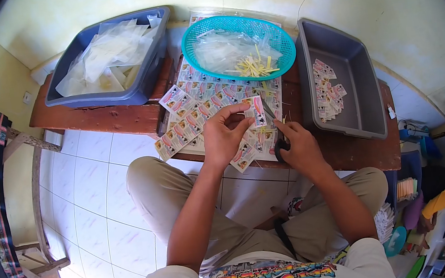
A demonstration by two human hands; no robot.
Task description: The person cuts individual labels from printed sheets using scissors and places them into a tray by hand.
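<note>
My left hand (223, 137) pinches a small printed label (255, 113) between thumb and fingers, above the bench. My right hand (300, 148) is closed round the black-handled scissors (279, 149), whose blades point up and away beside the label's right edge. Whether the blades touch the label I cannot tell. Beneath both hands lie printed label strips (180, 135) and larger printed sheets, partly hidden by my hands. A few labels (244, 155) lie loose near the bench's front edge.
A turquoise basket (189, 59) holds clear plastic bags and pale yellow strips (255, 66). On the left stands a blue-grey tub (140, 92) of translucent bags. On the right, a grey tub (348, 60) holds cut labels (328, 91). Everything rests on brown wooden benches (110, 119).
</note>
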